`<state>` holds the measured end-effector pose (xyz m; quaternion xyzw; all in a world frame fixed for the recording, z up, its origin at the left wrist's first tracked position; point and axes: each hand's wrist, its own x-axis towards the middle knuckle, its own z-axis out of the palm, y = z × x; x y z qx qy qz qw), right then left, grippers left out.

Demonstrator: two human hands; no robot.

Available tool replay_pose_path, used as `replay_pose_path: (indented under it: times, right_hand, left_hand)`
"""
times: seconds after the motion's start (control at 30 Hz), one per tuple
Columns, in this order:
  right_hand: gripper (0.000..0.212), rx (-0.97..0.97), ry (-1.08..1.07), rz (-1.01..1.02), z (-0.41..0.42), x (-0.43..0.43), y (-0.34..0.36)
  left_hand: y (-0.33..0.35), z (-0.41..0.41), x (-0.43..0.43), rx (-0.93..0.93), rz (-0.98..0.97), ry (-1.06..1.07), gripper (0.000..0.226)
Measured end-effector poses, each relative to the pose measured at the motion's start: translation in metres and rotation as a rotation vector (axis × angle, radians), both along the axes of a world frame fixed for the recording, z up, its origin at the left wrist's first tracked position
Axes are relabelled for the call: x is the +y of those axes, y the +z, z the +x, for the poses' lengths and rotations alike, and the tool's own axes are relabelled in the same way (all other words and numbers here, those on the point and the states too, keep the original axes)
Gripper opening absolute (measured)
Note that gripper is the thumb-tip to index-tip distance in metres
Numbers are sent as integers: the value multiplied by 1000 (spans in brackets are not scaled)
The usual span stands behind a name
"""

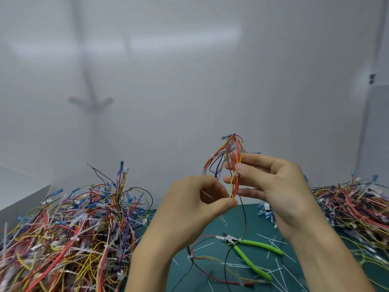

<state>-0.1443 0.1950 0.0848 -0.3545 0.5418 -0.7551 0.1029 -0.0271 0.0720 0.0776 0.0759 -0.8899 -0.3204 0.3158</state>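
Observation:
A small bundle of coloured wires (229, 152), red, yellow, blue and black, is held up in front of the white wall. My left hand (189, 209) pinches its lower part between thumb and forefinger. My right hand (273, 182) grips the bundle a little higher, thumb against fingers, with the other fingers stretched out to the left. Loose wire tails hang from the bundle down to the green mat (212, 277). Green-handled cutters (250, 253) lie on the mat below my hands.
A big heap of tangled wire harnesses (69, 234) fills the left of the mat, and a second heap (353, 207) lies at the right. Cut white cable ties (275, 270) are scattered over the mat. A white box (19, 190) stands at far left.

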Motion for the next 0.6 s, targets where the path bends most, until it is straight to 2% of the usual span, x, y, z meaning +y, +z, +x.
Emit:
replay_pose_path:
  times: [0.13, 0.3, 0.4, 0.5, 0.57, 0.6]
  right_hand:
    - [18, 47, 18, -5, 2, -1, 0]
    - [28, 66, 141, 45, 2, 0, 0]
    - [19, 103, 168, 156, 3, 1, 0]
    - [20, 180, 33, 347, -1, 4, 0]
    - [22, 387, -117, 617, -7, 9, -3]
    - [16, 509, -114, 780, -9, 12, -4]
  left_hand:
    - [-2, -6, -1, 50, 71, -13, 7]
    - [-4, -7, -9, 210, 364, -8, 10]
    - [-5, -7, -12, 314, 498, 31, 12]
    - [-5, -7, -15, 384, 548, 65, 11]
    - [-4, -5, -17, 426, 573, 72, 9]
    - [-3, -4, -17, 445, 574, 74, 10]
